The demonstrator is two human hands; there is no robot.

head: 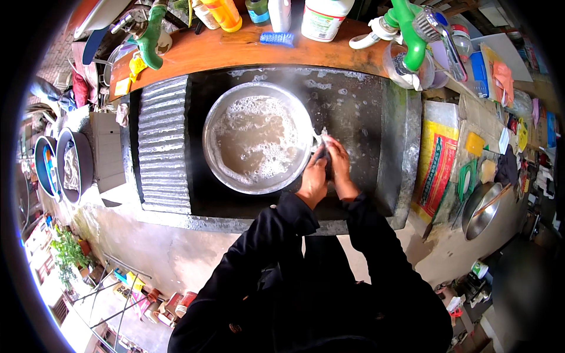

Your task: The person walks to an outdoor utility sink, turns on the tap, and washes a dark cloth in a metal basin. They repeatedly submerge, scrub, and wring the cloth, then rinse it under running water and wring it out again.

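A wide metal basin [211, 167] of cloudy, sudsy water stands inside a dark stone sink [362, 145]. At the basin's right rim, my left hand [314, 178] and my right hand [339, 165] are pressed close together. Both grip a dark, wet cloth [325, 159], most of it hidden by my fingers. A pale, wet-looking bit shows at the fingertips, too small to make out. Foam patches lie on the sink's floor behind and to the right of the basin.
A ribbed washboard slab [163, 145] fills the sink's left side. Behind runs a wooden shelf [190, 55] with bottles and a blue brush [276, 39]. Green taps [150, 44] overhang both back corners. A steel bowl [481, 212] sits at right; tubs [84, 176] stand at left.
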